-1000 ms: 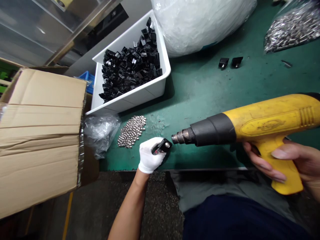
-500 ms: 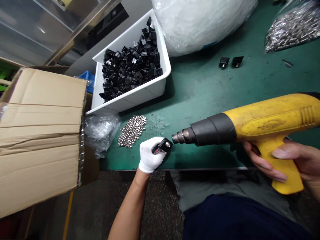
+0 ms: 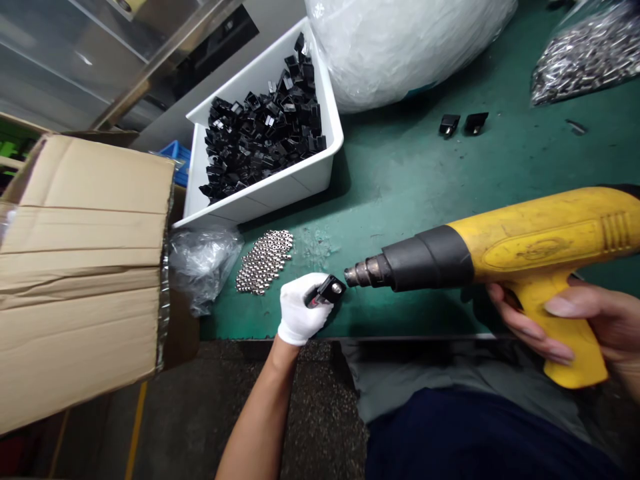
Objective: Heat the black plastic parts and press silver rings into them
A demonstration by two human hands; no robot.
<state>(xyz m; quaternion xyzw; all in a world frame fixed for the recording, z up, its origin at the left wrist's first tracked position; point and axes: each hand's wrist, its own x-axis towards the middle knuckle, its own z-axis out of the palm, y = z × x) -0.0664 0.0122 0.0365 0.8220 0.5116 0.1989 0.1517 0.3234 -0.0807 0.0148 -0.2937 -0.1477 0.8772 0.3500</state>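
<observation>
The left hand (image 3: 300, 308), in a white glove, is closed on a black plastic part (image 3: 326, 291) and holds it just above the front edge of the bench. The part's long axis runs from lower left to upper right. Its upper-right end, with a round metal insert, faces the heat gun's nozzle (image 3: 363, 273), close to it but not touching. The bare right hand (image 3: 565, 320) grips the yellow handle of the heat gun (image 3: 525, 250). The gun's long axis lies nearly level across the bench, with the nozzle pointing left and slightly down.

The bench has a green mat (image 3: 400, 180). On it are a white tub (image 3: 300, 183) heaped with black parts (image 3: 265, 140), a patch of small metal pieces (image 3: 263, 262), and a clear bag (image 3: 203, 272). Two black parts (image 3: 463, 123) lie apart, near a bag of metal pieces (image 3: 585, 57) and a large white plastic bag (image 3: 400, 47). A cardboard box (image 3: 80, 260) stands left of the bench, with a blue crate (image 3: 179, 161) behind it. Below the bench edge is a dark speckled floor (image 3: 320, 413).
</observation>
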